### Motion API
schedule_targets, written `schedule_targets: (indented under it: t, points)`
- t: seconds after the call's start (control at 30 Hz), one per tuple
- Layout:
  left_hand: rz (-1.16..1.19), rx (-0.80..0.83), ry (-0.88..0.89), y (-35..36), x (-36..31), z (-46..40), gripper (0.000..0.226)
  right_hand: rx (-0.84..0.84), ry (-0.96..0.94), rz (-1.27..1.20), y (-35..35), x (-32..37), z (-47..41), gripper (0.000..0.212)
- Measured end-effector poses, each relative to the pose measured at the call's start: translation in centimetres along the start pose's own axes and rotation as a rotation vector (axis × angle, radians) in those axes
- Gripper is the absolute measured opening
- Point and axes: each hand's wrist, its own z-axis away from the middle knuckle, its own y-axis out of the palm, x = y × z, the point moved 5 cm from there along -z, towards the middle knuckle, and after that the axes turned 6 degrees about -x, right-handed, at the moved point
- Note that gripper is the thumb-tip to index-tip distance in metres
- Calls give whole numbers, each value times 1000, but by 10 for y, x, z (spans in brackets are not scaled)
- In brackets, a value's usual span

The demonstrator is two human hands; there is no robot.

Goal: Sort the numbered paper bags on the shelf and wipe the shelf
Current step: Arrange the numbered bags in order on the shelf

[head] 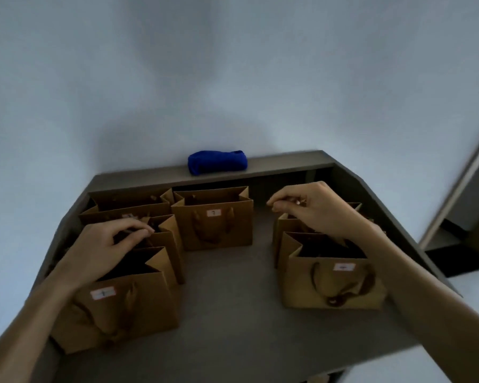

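Several brown paper bags with white number labels stand on the grey shelf (233, 299). One bag (127, 305) is at the front left, with another (165, 233) behind it and a third (130, 205) at the back left. A bag (216, 219) stands at the back centre. On the right a bag (332, 283) is in front and one (285, 225) behind it, mostly hidden. My left hand (105, 244) pinches the handle of the middle left bag. My right hand (313, 208) pinches something small, apparently the handle of the rear right bag. A folded blue cloth (217, 163) lies on the shelf's back ledge.
A pale wall rises behind the shelf. The shelf's right edge slants toward a white frame (459, 186) and a dark opening at the right. Bare grey surface lies between the left and right bags.
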Motion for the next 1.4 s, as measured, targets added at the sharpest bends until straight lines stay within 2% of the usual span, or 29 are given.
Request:
schedule_targets:
  t: [0.1,0.2,0.37,0.67,0.83,1.07,1.23,1.4]
  points:
    - [63,32,62,18,-32,-17,18,38,135,121,-26,-44,16,19]
    - [81,98,122,48,-63,-32,17,158,255,242,-39,-85,26,22]
    - [62,211,205,99,-100,-57,17,341,297,362,-40,-117,34,21]
    - [30,208,253,137,-122,-92,15,197,390,391,-36,-136,14,19]
    - [34,187,255,140,-119,-97,19,238,371,391,-34,-134,16,20]
    - [57,113,351,132,-141,-91,33,112,243,377,-39,-100,16,19]
    - [-8,63,370,122,-138,-89,25,105,162,319,-31,-69,4,19]
    - [-63,58,314,100,-120,-79,15,141,89,294,-10,-40,-11,21]
